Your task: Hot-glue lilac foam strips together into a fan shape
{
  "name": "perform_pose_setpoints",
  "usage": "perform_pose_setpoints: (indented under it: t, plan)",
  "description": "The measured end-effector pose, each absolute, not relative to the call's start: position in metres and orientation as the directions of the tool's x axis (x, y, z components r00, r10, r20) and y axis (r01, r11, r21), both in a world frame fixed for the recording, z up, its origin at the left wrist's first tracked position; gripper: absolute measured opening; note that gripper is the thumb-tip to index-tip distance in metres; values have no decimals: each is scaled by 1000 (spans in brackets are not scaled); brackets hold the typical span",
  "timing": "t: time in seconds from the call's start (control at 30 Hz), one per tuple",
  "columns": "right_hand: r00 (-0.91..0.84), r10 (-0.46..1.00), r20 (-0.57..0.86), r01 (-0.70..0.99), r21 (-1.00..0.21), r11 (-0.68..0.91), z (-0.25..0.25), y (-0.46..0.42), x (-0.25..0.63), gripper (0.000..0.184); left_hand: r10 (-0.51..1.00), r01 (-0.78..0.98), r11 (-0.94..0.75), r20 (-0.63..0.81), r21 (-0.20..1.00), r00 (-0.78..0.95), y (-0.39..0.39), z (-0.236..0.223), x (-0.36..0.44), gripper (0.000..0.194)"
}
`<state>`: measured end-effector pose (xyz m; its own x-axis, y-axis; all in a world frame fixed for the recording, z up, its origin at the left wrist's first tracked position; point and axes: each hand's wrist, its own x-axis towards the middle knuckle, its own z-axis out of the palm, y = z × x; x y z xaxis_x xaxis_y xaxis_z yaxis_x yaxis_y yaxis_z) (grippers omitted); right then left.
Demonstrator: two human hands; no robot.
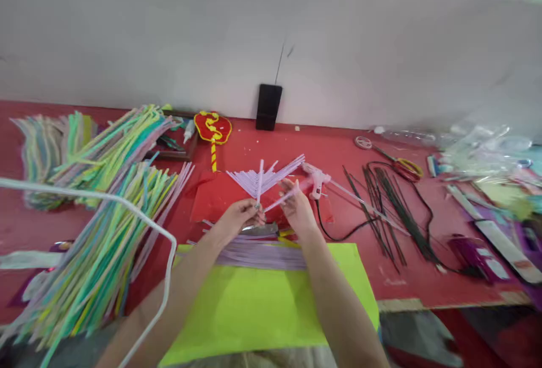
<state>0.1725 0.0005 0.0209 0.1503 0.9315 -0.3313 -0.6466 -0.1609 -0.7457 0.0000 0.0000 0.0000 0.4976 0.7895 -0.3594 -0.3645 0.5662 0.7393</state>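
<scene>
Between the fingertips of my left hand [243, 214], closed in a pinch, is a lilac pipe cleaner [260, 179]. One length of it points upward; another slants right to my right hand [297, 207], whose fingers are closed around it. Just beyond my hands, a V-shaped row of lilac pipe cleaners [245, 180] lies on a red sheet [207, 201]. A pink glue gun [317, 180] rests right of my right hand, a long stick trailing from it. Beneath my wrists, loose lilac pipe cleaners [262, 258] lie across a yellow-green board [254, 306].
Bundles of coloured pipe cleaners [105, 244] cover the left side, with a white cable [169, 277] crossing in front. Dark green stems [392, 204], scissors [400, 165] and plastic bags [478, 148] lie right. A black phone [269, 107] leans on the wall behind a red-and-yellow ornament [213, 130].
</scene>
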Motion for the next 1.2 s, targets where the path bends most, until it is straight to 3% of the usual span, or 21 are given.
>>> perform_pose_setpoints:
  t: [0.13, 0.33, 0.67, 1.2]
  plan:
    - [164, 926, -341, -677, -722, -145, 24, 4, 180, 32, 818, -418, 541, -339, 730, 465, 1, 5, 1, 47]
    - [199, 951, -235, -687, -726, -36, 26, 7, 189, 36, 791, -390, 582, -384, 714, 477, 0, 9, 1, 28]
    - [279, 952, -125, -709, -696, 116, 24, 9, 206, 37, 760, -382, 629, -431, 677, 487, 2, 18, -1, 14]
    - [279, 947, -157, -700, -708, 89, 32, 7, 204, 30, 741, -342, 619, -384, 707, 551, 3, 9, -6, 24]
